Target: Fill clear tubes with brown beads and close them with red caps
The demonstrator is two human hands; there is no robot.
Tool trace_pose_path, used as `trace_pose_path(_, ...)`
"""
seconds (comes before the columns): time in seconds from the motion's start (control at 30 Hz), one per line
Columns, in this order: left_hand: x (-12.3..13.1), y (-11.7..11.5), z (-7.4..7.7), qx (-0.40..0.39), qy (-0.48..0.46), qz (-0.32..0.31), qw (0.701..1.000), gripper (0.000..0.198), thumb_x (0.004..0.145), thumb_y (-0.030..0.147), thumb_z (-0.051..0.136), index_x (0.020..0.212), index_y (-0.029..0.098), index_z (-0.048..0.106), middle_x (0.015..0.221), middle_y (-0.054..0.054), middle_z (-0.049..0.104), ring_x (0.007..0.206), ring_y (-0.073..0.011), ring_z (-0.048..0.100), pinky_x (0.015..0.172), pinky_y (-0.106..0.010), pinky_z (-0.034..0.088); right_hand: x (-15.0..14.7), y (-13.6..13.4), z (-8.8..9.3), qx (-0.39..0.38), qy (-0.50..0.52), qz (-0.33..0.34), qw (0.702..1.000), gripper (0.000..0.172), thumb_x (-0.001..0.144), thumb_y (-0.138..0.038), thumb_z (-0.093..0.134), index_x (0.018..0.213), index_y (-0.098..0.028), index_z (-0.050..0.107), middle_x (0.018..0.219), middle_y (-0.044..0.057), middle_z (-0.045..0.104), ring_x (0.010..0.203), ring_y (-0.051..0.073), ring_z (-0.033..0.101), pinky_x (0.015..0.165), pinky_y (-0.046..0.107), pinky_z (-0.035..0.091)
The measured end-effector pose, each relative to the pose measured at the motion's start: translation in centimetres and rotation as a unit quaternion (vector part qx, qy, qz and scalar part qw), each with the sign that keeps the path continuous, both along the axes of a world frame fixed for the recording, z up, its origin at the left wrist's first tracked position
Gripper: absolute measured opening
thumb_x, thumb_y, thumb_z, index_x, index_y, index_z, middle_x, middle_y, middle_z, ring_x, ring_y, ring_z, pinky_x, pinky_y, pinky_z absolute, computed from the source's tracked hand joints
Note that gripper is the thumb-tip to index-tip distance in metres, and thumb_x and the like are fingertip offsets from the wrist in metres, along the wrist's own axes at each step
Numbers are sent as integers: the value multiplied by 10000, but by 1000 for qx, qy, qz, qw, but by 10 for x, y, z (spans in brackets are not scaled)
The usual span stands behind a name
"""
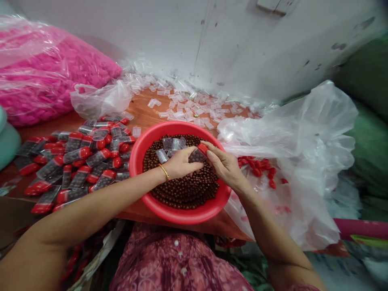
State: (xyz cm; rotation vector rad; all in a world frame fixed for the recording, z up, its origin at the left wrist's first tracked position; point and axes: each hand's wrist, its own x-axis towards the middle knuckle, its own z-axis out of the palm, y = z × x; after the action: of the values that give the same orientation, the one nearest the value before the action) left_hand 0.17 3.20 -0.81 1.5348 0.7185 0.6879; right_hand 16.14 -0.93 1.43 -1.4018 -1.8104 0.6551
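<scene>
Over a red basin of small round brown beads, both my hands meet on one small clear plastic container. Dark beads show through its wall. My left hand grips the clear body between thumb and fingers. At the container's upper end, my right hand has its fingers closed on a red cap. Whether the cap is fully seated I cannot tell. Several clear empty containers lie on the beads beside my left hand.
Filled red-capped containers are heaped left of the basin. Clear empty containers lie scattered behind it, near the wall. Red caps and a crumpled plastic bag lie right. A bag of pink pieces stands back left.
</scene>
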Motion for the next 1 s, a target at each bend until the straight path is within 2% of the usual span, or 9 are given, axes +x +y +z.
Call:
trace_pose_path(0.07, -1, 0, 0, 80, 21, 30, 996, 161, 671, 202, 576, 812, 139, 531, 660, 51, 502, 586, -74, 460, 563, -202, 380, 0, -3, -1, 21, -33, 6, 999, 442, 893, -403, 412, 1249, -200, 578, 1126, 55, 656, 1017, 199, 612, 914, 342, 477)
trace_pose_path(0.13, -2, -1, 1, 133, 49, 44, 989, 112, 653, 185, 572, 744, 141, 523, 661, 51, 494, 618, -80, 438, 581, -205, 356, 0, -7, -3, 27, -61, 16, 998, 452, 901, -391, 402, 1289, -211, 547, 1118, 49, 665, 961, 193, 637, 879, 332, 499)
trace_pose_path(0.27, -3, -4, 4, 151, 93, 41, 983, 79, 634, 161, 555, 684, 150, 494, 613, 62, 473, 589, -84, 419, 558, -212, 322, 0, -14, -10, 52, -124, 0, 991, 474, 906, -385, 391, 1315, -189, 530, 888, 66, 704, 717, 183, 650, 724, 312, 531)
trace_pose_path(0.37, -3, -7, 6, 158, 118, 52, 979, 76, 619, 147, 554, 652, 153, 486, 594, 57, 478, 577, -91, 429, 551, -219, 320, -2, -15, -15, 64, -154, -30, 985, 477, 888, -389, 423, 1271, -149, 576, 741, 84, 690, 628, 189, 627, 689, 321, 526)
trace_pose_path(0.53, -2, -8, 12, 160, 147, 44, 975, 76, 613, 147, 558, 667, 158, 506, 583, 51, 482, 562, -98, 427, 552, -224, 326, -6, -15, -15, -13, 14, -27, 999, 440, 888, -414, 438, 1243, -207, 598, 1033, 64, 689, 909, 208, 646, 816, 340, 535)
trace_pose_path(0.63, -2, -8, 15, 175, 180, 46, 967, 88, 608, 118, 546, 669, 164, 501, 565, 50, 459, 548, -100, 414, 551, -227, 311, -10, -18, -19, -68, 85, -32, 994, 462, 873, -453, 465, 1262, -231, 578, 995, 39, 693, 957, 213, 633, 813, 358, 551)
trace_pose_path(0.77, -4, -8, 13, 171, 176, 44, 968, 108, 604, 116, 539, 615, 172, 447, 542, 53, 428, 526, -93, 388, 529, -224, 289, -18, -25, -28, -39, 104, -40, 993, 505, 877, -480, 444, 1300, -223, 543, 1111, 56, 659, 1084, 220, 581, 920, 380, 503)
trace_pose_path(0.9, -6, -7, 8, 155, 150, 34, 976, 98, 599, 138, 535, 601, 172, 443, 538, 56, 428, 524, -90, 390, 514, -220, 286, -15, -24, -28, -49, 71, -24, 996, 537, 879, -512, 409, 1302, -210, 544, 875, 58, 678, 861, 208, 623, 732, 342, 537)
trace_pose_path(1.0, -4, -6, 6, 127, 124, 23, 984, 74, 604, 165, 545, 638, 163, 479, 571, 52, 460, 547, -93, 410, 520, -217, 300, -1, -15, -15, -48, 25, -3, 999, 553, 868, -566, 388, 1168, -182, 651, 551, -2, 530, 530, 145, 511, 491, 268, 436)
